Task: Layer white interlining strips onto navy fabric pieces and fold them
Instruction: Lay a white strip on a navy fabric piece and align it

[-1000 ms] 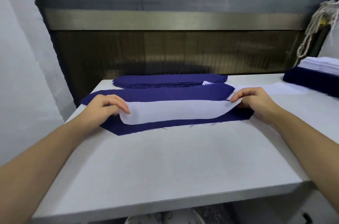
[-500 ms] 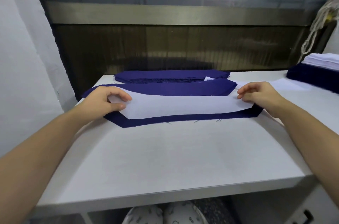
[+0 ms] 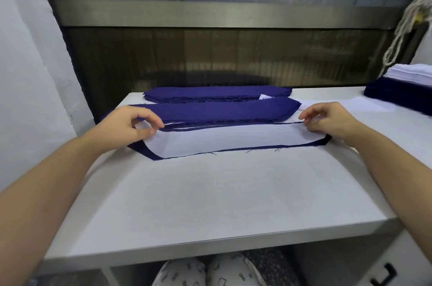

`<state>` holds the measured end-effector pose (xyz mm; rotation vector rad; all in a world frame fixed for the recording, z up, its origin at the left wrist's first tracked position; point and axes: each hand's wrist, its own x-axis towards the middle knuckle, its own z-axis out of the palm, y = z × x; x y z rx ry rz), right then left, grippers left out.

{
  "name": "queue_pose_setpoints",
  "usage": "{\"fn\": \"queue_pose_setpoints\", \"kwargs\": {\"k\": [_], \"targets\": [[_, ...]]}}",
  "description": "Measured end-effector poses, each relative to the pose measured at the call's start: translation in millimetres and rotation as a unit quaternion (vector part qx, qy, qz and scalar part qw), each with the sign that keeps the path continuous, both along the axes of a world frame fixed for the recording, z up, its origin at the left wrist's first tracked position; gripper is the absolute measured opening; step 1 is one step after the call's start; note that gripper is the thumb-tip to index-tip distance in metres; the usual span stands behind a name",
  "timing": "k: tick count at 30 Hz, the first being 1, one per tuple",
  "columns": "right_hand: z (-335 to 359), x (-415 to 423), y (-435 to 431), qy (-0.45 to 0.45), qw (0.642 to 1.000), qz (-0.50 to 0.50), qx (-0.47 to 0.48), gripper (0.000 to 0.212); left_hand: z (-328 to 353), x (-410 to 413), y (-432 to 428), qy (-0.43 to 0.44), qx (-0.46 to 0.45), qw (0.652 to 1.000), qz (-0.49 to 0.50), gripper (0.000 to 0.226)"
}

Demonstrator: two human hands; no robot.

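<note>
In the head view, a white strip (image 3: 233, 139) is lying flat on a navy piece (image 3: 149, 154) toward the far side of the desk (image 3: 210, 192), running left to right. The navy piece is showing as a narrow border along the strip's near edge, at both slanted ends, and as a thin line along the far edge.

The left hand (image 3: 129, 125) is coming in from the left and covering the strip's left end. Its fingers (image 3: 159, 123) are curling, with thumb and forefinger closing together on the far left corner and pinching the strip's edge there. I cannot tell whether the navy edge is caught in the pinch too.

The right hand (image 3: 329, 119) is sitting at the right end, its heel over the navy corner. Its fingers (image 3: 307, 117) are bending and bunching, their tips pinching the strip's far right corner. The strip is stretching between the two sets of fingertips, its whole middle lying bare and flat.

Just behind the strip, a folded navy stack (image 3: 222, 110) is lying parallel to it, and a second navy stack (image 3: 210, 93) is lying behind that. At the far right a navy pile (image 3: 395, 96) is carrying white sheets (image 3: 413, 72). A loose sheet (image 3: 364, 108) is lying between that pile and the right hand. A rope (image 3: 404, 28) is hanging at the upper right.
</note>
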<state>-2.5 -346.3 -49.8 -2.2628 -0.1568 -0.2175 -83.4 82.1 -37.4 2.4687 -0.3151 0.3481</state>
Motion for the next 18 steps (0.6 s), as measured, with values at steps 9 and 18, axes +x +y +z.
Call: {"fn": "queue_pose_setpoints", "kwargs": {"k": [9,18], "targets": [[1.4,-3.0,1.3,-0.024,1.000,-0.002,-0.019,0.020,1.3,1.2,7.5,0.007,0.032,0.999,0.010,0.039],[1.5,-3.1,1.5,-0.024,0.999,-0.016,-0.036,0.026,1.8,0.6,10.5,0.034,0.087,0.996,0.005,0.036]]}}
